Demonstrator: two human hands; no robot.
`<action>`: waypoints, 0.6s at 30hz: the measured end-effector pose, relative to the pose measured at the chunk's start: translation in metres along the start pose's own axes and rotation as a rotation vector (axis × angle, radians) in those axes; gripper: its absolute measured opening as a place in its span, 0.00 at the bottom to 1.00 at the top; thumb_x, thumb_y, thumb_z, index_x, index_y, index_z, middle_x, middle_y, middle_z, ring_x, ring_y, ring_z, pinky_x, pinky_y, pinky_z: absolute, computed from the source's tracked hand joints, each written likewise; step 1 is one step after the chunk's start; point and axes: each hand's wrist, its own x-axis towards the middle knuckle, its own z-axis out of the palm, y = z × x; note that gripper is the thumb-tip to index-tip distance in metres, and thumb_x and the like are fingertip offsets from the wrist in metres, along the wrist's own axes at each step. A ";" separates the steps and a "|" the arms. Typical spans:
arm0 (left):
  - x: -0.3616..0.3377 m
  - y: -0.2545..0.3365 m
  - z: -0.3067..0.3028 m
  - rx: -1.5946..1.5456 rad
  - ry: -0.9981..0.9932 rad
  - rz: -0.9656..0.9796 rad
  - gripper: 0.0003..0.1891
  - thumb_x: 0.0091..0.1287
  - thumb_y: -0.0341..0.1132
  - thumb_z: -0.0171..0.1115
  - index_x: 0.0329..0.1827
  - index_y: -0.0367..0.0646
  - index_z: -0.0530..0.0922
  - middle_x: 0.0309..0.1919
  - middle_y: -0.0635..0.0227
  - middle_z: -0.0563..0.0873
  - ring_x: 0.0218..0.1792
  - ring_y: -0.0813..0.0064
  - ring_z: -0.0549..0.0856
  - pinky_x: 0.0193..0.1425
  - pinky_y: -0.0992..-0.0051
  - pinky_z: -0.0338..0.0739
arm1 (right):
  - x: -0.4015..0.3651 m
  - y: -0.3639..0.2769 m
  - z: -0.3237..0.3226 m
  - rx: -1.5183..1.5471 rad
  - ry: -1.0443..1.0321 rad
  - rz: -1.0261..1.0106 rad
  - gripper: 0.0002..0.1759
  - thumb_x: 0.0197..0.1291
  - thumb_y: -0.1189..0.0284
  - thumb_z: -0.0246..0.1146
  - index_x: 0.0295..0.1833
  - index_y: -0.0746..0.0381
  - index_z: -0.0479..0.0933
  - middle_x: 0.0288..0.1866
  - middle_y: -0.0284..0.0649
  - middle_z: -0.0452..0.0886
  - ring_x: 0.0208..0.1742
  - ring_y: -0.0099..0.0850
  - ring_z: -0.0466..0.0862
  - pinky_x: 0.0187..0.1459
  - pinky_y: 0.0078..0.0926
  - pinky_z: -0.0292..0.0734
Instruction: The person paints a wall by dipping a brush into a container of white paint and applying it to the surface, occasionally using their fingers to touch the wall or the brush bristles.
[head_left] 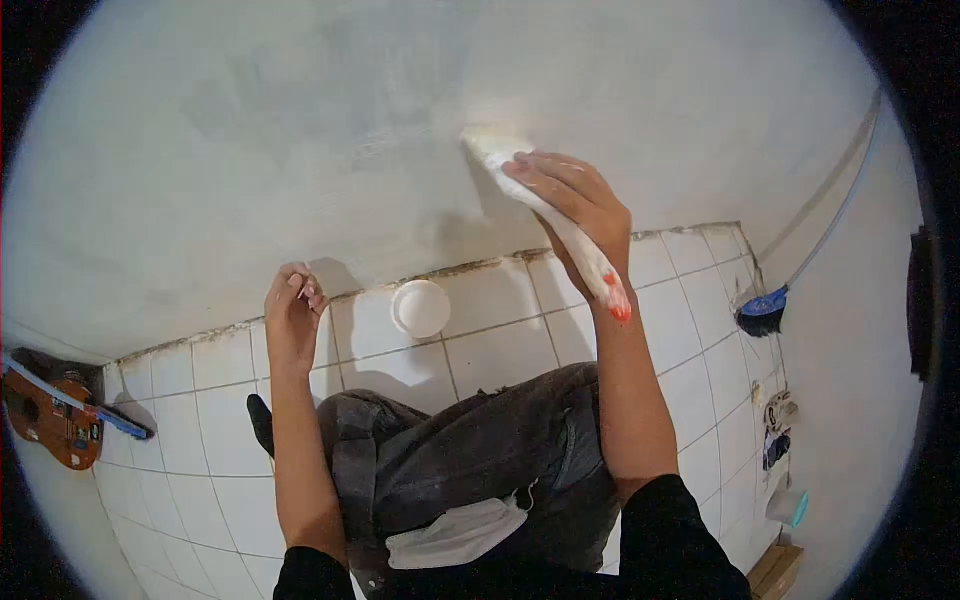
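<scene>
My right hand (580, 195) is closed round a paintbrush (580, 247) coated in white, with red showing at the end of its handle. The pale head of the brush meets the grey-white wall (330, 120) in front of me. Lower and to the left, my left hand (294, 292) is held near the foot of the wall. Its fingers are curled in and smeared with white, and I see nothing in them. Between the two hands, a round white container or lid (420, 308) sits on the tiles by the wall.
White floor tiles (500, 355) run along the wall's dirty base. At the left lean a small brown guitar (55, 420) and a blue-headed brush (125, 422). A blue broom (763, 312) stands at the right, beyond which lie rags (778, 425) and a cup (788, 507). A face mask (458, 533) rests on my lap.
</scene>
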 end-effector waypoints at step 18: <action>0.001 0.008 -0.003 -0.044 0.013 -0.005 0.07 0.73 0.37 0.60 0.47 0.45 0.76 0.30 0.76 0.75 0.32 0.83 0.71 0.39 0.80 0.66 | 0.004 0.008 0.016 -0.174 -0.016 0.041 0.17 0.58 0.73 0.66 0.54 0.53 0.86 0.53 0.37 0.88 0.56 0.38 0.86 0.58 0.33 0.82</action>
